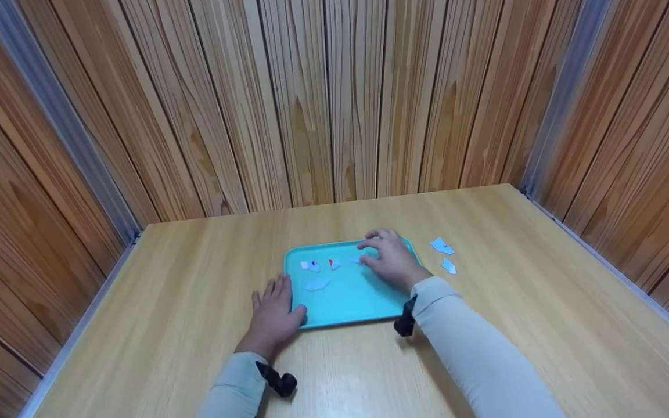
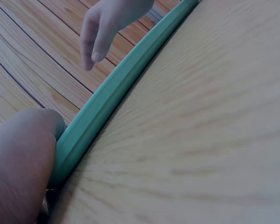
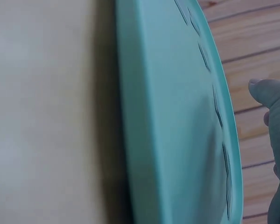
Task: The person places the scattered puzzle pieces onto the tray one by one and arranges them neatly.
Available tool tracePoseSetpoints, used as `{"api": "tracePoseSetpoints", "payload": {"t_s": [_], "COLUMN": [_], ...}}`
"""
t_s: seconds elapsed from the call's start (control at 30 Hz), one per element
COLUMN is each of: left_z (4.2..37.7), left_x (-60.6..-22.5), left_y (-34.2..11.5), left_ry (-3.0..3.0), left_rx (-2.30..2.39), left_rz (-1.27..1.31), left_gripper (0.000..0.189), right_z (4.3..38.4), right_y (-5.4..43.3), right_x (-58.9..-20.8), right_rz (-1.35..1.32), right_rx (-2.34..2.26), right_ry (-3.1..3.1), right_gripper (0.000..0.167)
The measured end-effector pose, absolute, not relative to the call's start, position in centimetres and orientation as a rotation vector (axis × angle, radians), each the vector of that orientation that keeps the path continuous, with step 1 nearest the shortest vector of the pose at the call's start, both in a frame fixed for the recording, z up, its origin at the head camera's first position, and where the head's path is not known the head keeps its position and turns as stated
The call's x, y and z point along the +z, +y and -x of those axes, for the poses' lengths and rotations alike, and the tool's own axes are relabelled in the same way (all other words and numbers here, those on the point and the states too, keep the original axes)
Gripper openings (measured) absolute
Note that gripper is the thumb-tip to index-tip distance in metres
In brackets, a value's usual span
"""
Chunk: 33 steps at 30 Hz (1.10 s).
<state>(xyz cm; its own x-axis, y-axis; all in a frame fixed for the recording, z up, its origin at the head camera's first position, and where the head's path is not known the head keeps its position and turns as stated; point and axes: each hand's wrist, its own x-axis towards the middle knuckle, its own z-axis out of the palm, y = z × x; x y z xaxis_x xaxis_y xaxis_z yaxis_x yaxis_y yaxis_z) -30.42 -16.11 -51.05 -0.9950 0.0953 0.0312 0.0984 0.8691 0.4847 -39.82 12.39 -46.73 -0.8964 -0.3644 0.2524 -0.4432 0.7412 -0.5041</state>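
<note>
A turquoise tray (image 1: 352, 305) lies on the table with several torn paper pieces on it, one a pale scrap (image 1: 317, 285) and another marked with red (image 1: 333, 265). My left hand (image 1: 274, 313) rests at the tray's left side, fingers extended and thumb touching the near-left corner. Over the right part of the tray hovers my right hand (image 1: 392, 258), its fingers loosely bent and nothing visible between them. Below its fingertips is another pale scrap (image 1: 356, 259), partly hidden. In the right wrist view, thin paper edges (image 3: 218, 109) lie along the tray's far rim.
Two more torn paper pieces, a larger one (image 1: 441, 246) and a smaller one (image 1: 449, 266), lie on the wooden table (image 1: 195, 278) right of the tray. Wood-patterned walls (image 1: 311, 116) enclose the table's back and sides.
</note>
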Motion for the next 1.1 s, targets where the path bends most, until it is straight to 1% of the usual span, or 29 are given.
{"api": "tracePoseSetpoints", "payload": {"t_s": [0.23,0.63,0.83,1.1], "left_z": [30.5,30.6,30.6,30.5], "left_x": [-51.1,-51.1,-50.9,-50.9], "left_y": [-16.3,-16.4,-16.4,-16.1], "left_ry": [-3.021,-3.024,-3.021,-3.034], "left_rx": [-0.788,-0.790,-0.794,-0.781], "left_rz": [0.181,0.164,0.173,0.167], "left_gripper": [0.080,0.081,0.080,0.081], "right_z": [40.3,41.3,41.4,41.7], "right_y": [15.7,21.9,24.5,26.6], "right_x": [-47.1,-47.3,-47.2,-48.3], "right_rz": [-0.631,-0.463,-0.346,-0.245], "right_rx": [0.836,0.888,0.956,0.932], "right_ry": [-2.777,-2.806,-2.838,-2.883], "right_gripper": [0.030,0.031,0.038,0.047]}}
